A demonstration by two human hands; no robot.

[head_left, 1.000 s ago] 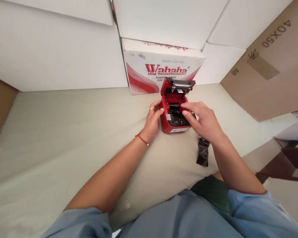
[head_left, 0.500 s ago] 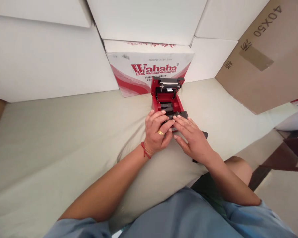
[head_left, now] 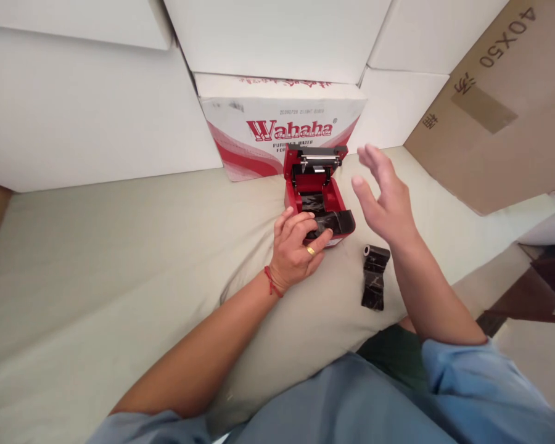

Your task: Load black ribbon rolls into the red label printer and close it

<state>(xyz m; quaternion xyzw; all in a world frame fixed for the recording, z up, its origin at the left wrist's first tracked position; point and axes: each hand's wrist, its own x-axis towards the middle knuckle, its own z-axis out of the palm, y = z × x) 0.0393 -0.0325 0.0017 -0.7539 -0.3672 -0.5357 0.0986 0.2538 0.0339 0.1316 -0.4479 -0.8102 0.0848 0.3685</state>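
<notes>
A small red and black label printer point(head_left: 290, 191) stands on the bed with its lid tipped back. Shiny black film point(head_left: 312, 203) runs through its inside and over the front edge. My left hand point(head_left: 296, 250), with a gold ring and a red string bracelet, has its curled fingers holding the film down at the printer's front left; the fingertips partly cover it. My right hand point(head_left: 387, 200) is raised in the air right of the printer, fingers apart and holding nothing. Below it lies a roll of black film point(head_left: 374, 277) with a loose, crinkled tail.
Behind the printer stands a white and red Wahaha carton point(head_left: 289, 129), among stacked white boxes point(head_left: 97, 111). A brown cardboard box point(head_left: 499, 142) leans at the right. Pale cloth point(head_left: 143, 246) covers the bed, rumpled near the printer.
My right hand has lifted off the printer's front and moved up and to the right, uncovering the film roll. My left hand stays at the printer's front left.
</notes>
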